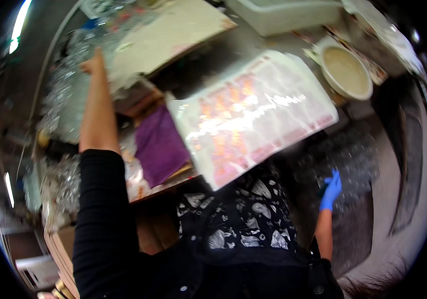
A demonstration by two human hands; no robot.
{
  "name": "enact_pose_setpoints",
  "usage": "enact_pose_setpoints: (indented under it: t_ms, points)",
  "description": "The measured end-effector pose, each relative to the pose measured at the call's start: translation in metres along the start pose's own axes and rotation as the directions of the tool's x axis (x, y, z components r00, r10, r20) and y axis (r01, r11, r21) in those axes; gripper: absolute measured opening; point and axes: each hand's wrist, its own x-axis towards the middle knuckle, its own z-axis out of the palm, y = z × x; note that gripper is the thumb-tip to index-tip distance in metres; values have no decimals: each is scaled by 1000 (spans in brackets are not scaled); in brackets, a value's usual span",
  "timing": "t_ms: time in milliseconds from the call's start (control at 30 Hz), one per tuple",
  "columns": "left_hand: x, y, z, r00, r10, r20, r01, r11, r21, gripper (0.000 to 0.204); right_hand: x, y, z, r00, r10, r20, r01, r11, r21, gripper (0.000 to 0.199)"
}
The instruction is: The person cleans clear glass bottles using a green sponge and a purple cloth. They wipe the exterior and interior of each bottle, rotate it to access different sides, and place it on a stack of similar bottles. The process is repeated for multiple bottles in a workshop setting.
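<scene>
My left hand (92, 64), bare, reaches far forward at the upper left. It is at the edge of a pile of clear plastic sheets (71, 102); its fingers are blurred, and whether they hold any of it I cannot tell. My right hand (331, 190), in a blue glove, hangs low at my right side with its fingers stretched out and nothing seen in it. Between my arms lies a glossy, pale plastic-covered sheet (273, 117) with rows of orange-pink print, tilted on the work surface. A purple cloth (159, 144) lies just left of it.
A cream board (178, 32) lies ahead, right of my left hand. At the far right stands a round beige bowl (345, 70), with a pale translucent tub (283, 17) behind it. More crumpled clear plastic (66, 182) is at the left, and a dark speckled surface (348, 154) lies near my right hand.
</scene>
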Motion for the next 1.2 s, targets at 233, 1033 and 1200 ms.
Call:
enact_pose_setpoints:
  t_ms: [233,1033,1200]
  points:
    - [14,26,39,978,-48,-202,108,949,296,111,-64,-214,52,900,-324,291,337,942,8,23]
    - [-169,-7,-231,520,161,839,596,635,-491,52,-84,-197,172,937,-112,332,-55,889,455,45]
    - [-228,35,-239,478,-66,876,716,608,-344,31,-69,-172,142,943,62,326,-216,860,463,22]
